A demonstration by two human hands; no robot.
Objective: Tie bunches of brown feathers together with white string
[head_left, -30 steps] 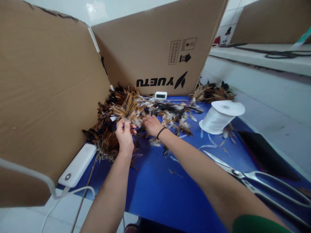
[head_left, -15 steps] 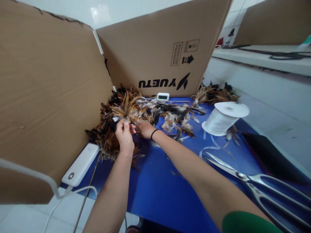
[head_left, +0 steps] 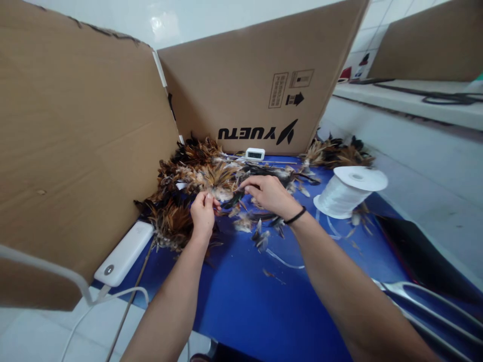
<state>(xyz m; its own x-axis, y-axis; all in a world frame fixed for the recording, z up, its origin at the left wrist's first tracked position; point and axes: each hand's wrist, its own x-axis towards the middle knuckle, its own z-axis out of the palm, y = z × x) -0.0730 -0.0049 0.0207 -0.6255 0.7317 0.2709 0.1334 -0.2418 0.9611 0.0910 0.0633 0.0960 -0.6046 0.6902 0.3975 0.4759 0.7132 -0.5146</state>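
On the far left, a tall cardboard wall (head_left: 83, 151) stands up. Beside its foot lies a white power bank (head_left: 124, 254) with a cord (head_left: 128, 291) by its end. Next comes a big pile of brown and black feathers (head_left: 169, 221) on the blue table (head_left: 245, 306).

The person's left hand (head_left: 204, 213) is just beside that pile. Its thumb and finger are pinched together, and they seem to hold the bottom of a feather bunch (head_left: 222, 177), which fans out above them. A dark feather (head_left: 232, 202) lies between the two hands.

The right hand (head_left: 268, 195) is close by, with its finger and thumb bent near each other. It is too small to tell whether they hold anything. Loose feathers (head_left: 261, 236) lie below it.

The step in hand looks like working on the bunch with both hands. The next move seems to call for a firm left pinch, so the bunch does not fall apart, and gentle right fingers, because feathers are light and can slip.

Farther right are a white spool (head_left: 341, 195), some scissors (head_left: 433, 301) partly behind the right arm, and a flat black thing (head_left: 422, 254).
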